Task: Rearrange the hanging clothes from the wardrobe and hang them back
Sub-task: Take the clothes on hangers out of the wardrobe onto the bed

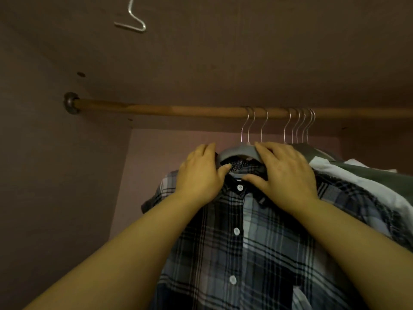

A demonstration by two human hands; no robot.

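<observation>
A dark blue and white plaid shirt (241,247) hangs on a grey hanger (234,151) whose metal hook is over the wooden rail (169,109). My left hand (201,175) grips the shirt's left shoulder and collar over the hanger arm, thumb hooked toward the collar. My right hand (283,173) lies on the right shoulder, fingers stretched over the hanger arm and thumb on the collar. Behind the shirt, to the right, hang more clothes, white (357,182) and grey-green (384,177), on several metal hooks (299,126).
The rail runs from a metal bracket (71,103) on the left wall across to the right edge; its left half carries nothing. A bare wire hook (131,21) shows at the top left. The brown wardrobe walls and ceiling close in around.
</observation>
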